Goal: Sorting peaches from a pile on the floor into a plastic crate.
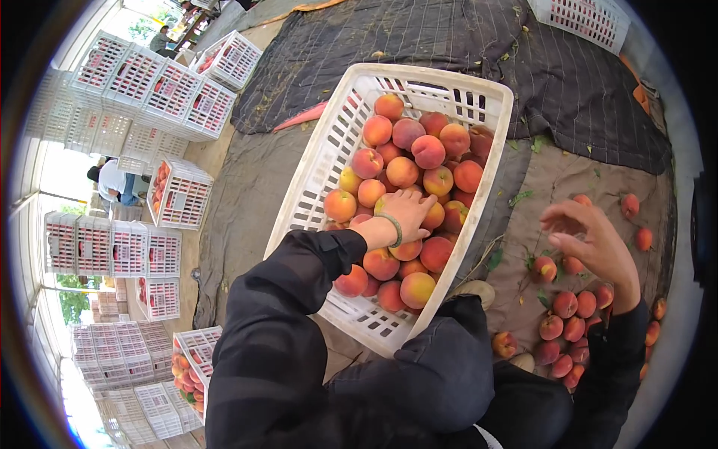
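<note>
A white plastic crate point(305, 163) stands before me with many peaches point(429, 151) in it. My left hand point(405, 212), with a braided bracelet at the wrist, rests on the peaches near the crate's middle; its fingers are spread over them, and what lies under the palm is hidden. To the right of the crate, my right hand point(589, 241) hangs above the ground sheet with its fingers curved apart and nothing seen between them. Below and around it, loose peaches point(565, 304) lie on the brown cloth point(516, 269), some with leaves.
Stacked white crates point(151, 90) line the left side, with peach-filled crates point(185, 193) beside them. A dark quilted cover point(426, 33) lies beyond my crate. Another crate point(586, 22) is at the top right. People point(115, 182) are far off at left. My knees touch the near side.
</note>
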`<act>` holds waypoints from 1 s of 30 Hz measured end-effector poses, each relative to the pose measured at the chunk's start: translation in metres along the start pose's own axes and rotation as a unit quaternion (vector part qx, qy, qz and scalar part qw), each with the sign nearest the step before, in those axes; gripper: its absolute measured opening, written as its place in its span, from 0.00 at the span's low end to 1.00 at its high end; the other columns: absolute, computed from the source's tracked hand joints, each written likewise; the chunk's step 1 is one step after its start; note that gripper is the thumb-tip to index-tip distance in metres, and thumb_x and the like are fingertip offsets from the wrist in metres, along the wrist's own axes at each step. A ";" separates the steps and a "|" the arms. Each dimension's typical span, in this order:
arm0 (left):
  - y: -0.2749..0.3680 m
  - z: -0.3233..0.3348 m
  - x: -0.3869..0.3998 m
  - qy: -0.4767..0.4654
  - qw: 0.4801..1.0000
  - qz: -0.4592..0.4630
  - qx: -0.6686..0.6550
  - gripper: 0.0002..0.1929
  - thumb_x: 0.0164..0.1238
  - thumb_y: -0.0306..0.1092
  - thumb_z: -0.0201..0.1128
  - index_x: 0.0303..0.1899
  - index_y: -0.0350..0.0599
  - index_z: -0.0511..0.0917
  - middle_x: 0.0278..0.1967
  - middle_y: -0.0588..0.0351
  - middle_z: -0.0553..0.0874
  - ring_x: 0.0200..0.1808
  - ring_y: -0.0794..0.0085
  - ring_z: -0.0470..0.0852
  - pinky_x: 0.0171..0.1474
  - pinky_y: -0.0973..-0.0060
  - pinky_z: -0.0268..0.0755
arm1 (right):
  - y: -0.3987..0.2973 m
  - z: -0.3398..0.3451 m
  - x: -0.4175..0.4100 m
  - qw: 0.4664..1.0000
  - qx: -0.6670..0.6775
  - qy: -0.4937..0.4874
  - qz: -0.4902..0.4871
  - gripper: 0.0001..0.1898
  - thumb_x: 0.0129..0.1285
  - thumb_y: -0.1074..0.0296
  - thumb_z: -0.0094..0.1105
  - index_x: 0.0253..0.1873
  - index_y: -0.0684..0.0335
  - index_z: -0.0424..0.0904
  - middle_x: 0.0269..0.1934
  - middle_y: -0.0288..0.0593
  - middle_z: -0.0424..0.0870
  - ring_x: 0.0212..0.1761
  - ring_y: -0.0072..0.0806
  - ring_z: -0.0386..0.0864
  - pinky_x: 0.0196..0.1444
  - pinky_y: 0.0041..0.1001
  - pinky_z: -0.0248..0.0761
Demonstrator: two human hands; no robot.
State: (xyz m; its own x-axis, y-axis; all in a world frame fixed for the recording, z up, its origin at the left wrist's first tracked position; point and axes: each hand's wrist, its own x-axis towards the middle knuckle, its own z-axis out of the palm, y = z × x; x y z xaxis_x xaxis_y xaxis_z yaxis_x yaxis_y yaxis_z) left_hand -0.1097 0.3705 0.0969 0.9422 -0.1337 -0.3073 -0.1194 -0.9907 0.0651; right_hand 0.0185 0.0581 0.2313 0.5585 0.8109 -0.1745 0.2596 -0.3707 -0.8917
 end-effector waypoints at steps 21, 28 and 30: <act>0.028 0.026 0.040 0.142 0.864 0.097 -0.473 0.25 0.42 0.21 0.66 0.47 0.42 0.72 0.48 0.48 0.73 0.51 0.50 0.74 0.54 0.64 0.70 | 0.025 0.131 0.236 0.898 -0.437 -0.035 -0.040 0.41 0.44 0.69 0.73 0.65 0.49 0.63 0.50 0.51 0.71 0.53 0.46 0.75 0.55 0.36 0.70; 0.048 0.033 0.031 0.233 0.801 -0.041 -0.550 0.26 0.41 0.15 0.60 0.49 0.39 0.70 0.50 0.42 0.71 0.55 0.47 0.70 0.60 0.65 0.65 | 0.030 0.137 0.240 0.842 -0.525 0.031 -0.120 0.41 0.41 0.68 0.74 0.64 0.46 0.64 0.46 0.49 0.74 0.50 0.44 0.77 0.48 0.37 0.72; 0.052 0.034 0.023 0.241 0.809 0.013 -0.536 0.27 0.45 0.14 0.53 0.53 0.39 0.69 0.51 0.42 0.72 0.61 0.46 0.68 0.64 0.62 0.62 | 0.025 0.135 0.238 0.862 -0.499 0.000 -0.089 0.41 0.39 0.65 0.74 0.63 0.50 0.66 0.47 0.49 0.76 0.51 0.44 0.77 0.50 0.37 0.72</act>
State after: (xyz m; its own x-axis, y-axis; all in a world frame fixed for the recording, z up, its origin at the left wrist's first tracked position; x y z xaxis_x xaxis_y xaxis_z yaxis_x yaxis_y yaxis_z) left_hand -0.1046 0.3154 0.0605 0.9871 0.1274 0.0967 -0.0443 -0.3636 0.9305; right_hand 0.0511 0.3030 0.1112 0.4396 0.8953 -0.0723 0.8898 -0.4451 -0.1009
